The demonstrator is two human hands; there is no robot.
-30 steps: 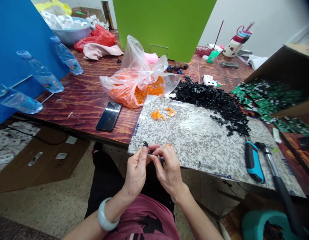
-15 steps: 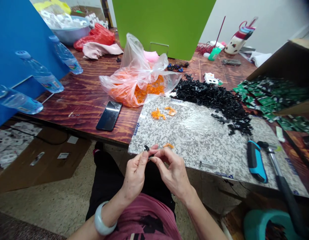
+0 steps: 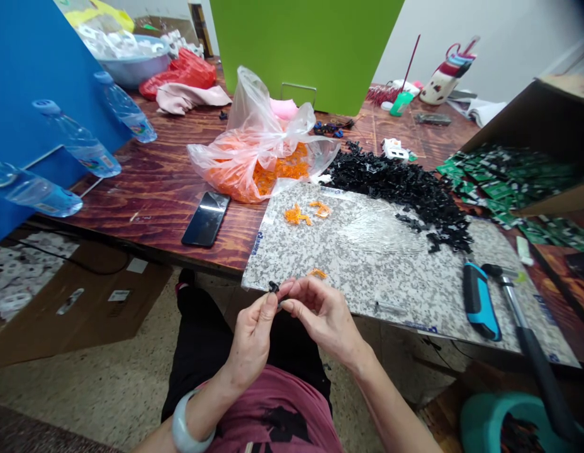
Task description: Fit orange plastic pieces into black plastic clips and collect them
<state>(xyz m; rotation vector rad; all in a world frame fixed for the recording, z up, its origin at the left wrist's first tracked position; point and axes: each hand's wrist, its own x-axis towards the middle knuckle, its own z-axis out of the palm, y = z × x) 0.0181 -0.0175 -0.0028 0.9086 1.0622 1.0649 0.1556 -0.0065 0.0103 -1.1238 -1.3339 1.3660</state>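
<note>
My left hand (image 3: pixel 252 340) pinches a small black plastic part (image 3: pixel 274 287) between thumb and forefinger, at the near edge of a speckled granite slab (image 3: pixel 367 283). My right hand (image 3: pixel 325 321) has its fingertips against the lower end of that part, and the fingers partly hide it. A small orange piece (image 3: pixel 318 274) lies on the slab just beyond my right hand. Farther up the slab sit more orange pieces (image 3: pixel 297 215), beside a large heap of black plastic parts (image 3: pixel 400 192).
A plastic bag of orange parts (image 3: pixel 258 151) and a phone (image 3: pixel 206 219) lie on the wooden table. A blue-handled tool (image 3: pixel 478 302) and a hammer (image 3: pixel 532 346) rest at the slab's right. Green circuit boards (image 3: pixel 504 189) spill from a cardboard box, and a teal bucket (image 3: pixel 504 421) stands low right.
My hands have risen slightly toward the slab's edge, and my right hand has shifted a little to the right. The black part stays pinched in my left hand.
</note>
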